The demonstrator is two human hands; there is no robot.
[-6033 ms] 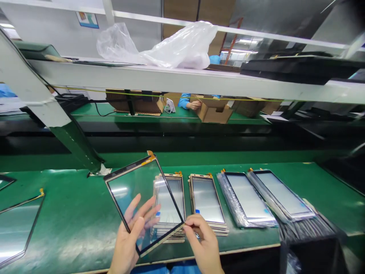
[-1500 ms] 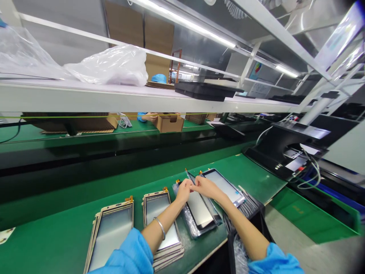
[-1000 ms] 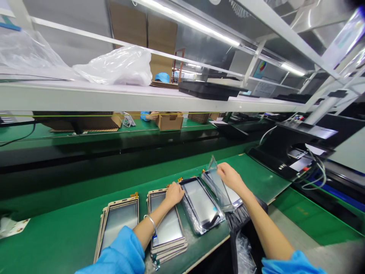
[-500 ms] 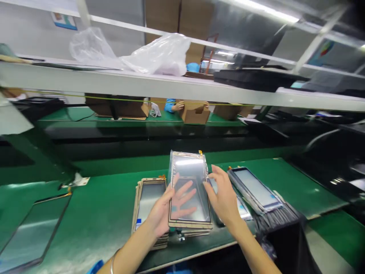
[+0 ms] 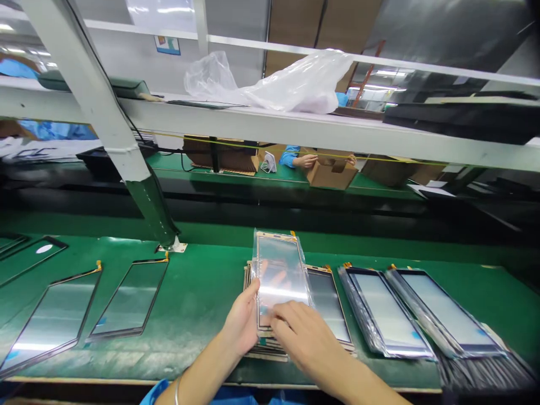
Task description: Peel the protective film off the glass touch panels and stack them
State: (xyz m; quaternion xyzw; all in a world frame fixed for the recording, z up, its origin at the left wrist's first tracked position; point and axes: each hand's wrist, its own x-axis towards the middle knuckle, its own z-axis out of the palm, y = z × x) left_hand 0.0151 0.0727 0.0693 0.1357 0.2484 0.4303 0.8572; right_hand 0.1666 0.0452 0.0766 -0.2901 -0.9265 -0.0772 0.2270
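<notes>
A clear touch panel (image 5: 280, 264) in thin plastic film is tilted up above a stack of framed panels. My left hand (image 5: 244, 318) holds it from the left, thumb at the edge and fingers behind the glass, seen through it. On the panel's lower right corner rest the bent fingers of my right hand (image 5: 299, 332); its fingertips are partly hidden. Right of the held panel lies another framed panel (image 5: 331, 304), close to the stack.
Film-wrapped panels (image 5: 386, 315) and a second such pile (image 5: 447, 309) lie at the right. Bare panels (image 5: 130, 298) lie left. A slanted post (image 5: 143, 197) rises behind. Across the bench, a person's hands touch a cardboard box (image 5: 331, 171).
The view has swung left, showing more bare panels. My right hand has moved from beside the panel's upper right edge down to its lower right corner.
</notes>
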